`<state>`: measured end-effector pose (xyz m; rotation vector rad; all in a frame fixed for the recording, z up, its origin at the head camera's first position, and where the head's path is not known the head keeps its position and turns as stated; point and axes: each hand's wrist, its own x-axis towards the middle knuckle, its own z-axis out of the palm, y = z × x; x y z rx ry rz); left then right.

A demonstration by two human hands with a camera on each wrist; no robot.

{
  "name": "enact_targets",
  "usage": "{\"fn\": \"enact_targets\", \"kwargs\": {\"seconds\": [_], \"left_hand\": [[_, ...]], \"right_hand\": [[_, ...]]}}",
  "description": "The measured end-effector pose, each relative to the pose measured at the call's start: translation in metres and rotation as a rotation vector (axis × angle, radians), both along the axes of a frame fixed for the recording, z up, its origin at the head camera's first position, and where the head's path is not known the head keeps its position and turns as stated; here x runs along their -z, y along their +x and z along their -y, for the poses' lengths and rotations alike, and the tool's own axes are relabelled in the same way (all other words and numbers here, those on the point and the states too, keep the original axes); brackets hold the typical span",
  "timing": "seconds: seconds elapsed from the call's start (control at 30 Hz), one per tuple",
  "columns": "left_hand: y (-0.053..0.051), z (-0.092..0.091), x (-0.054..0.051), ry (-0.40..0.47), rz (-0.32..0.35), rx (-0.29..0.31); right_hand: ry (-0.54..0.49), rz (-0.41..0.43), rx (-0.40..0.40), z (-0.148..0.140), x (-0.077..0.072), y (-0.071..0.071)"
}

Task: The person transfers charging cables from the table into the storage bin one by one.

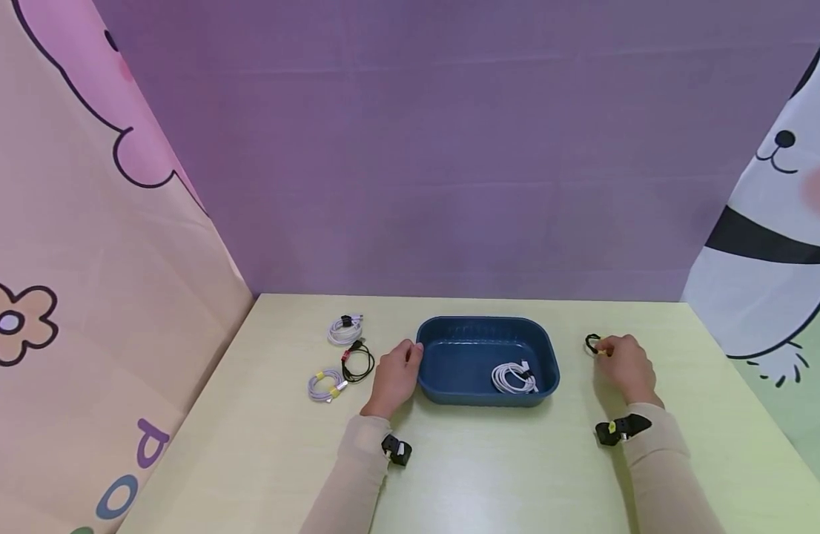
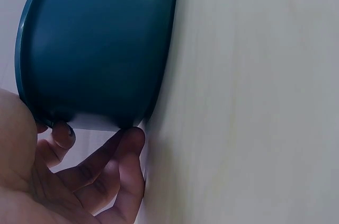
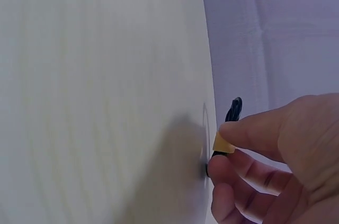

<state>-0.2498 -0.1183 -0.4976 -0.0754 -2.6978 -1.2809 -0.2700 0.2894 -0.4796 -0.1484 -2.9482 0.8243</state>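
Black cable (image 1: pixel 591 340) with a yellow tie (image 3: pixel 223 143) is right of the blue plastic bin (image 1: pixel 460 361), well apart from it, over the far right part of the tabletop (image 1: pixel 490 467). Right hand (image 1: pixel 625 366) has it: thumb and fingertips pinch at the yellow tie, grip narrow. Can't tell if the cable's low end touches the wood; right wrist view shows it right by the surface.

Key relation, my read: cable-to-bin is straight leftward from the right hand, past the bin's right short wall. Bin's long axis runs left-right, so its right end faces that hand. Cable's loop pokes out of the fingers on the bin side, roughly away from the wrist. Right hand is the near one to the cable; left hand (image 1: pixel 397 374) is across the bin.

Left hand holds the bin's left short end, fingers curled at the wall, thumb by the rim.

Inside the bin, right half: white coiled cable (image 1: pixel 514 378).

Left of left hand, on the wood: white cable with black tie (image 1: pixel 344 332), black cable with red tie (image 1: pixel 359 345), lilac cable with yellow ties (image 1: pixel 313 386).
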Motion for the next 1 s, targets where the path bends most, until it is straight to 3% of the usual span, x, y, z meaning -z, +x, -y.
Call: {"fn": "enact_targets", "kwargs": {"seconds": [0.4,0.7,1.0], "left_hand": [[0.0,-0.001,0.003,-0.003,0.003,-0.018],[0.002,0.0,0.003,0.0,-0.035,-0.014],[0.0,0.0,0.001,0.003,-0.021,-0.011]], "right_hand": [[-0.066,-0.065,0.027,0.01,0.001,0.003],[-0.144,-0.225,0.084,0.02,0.001,0.003],[-0.177,-0.297,0.13,0.028,-0.003,0.004]]}}
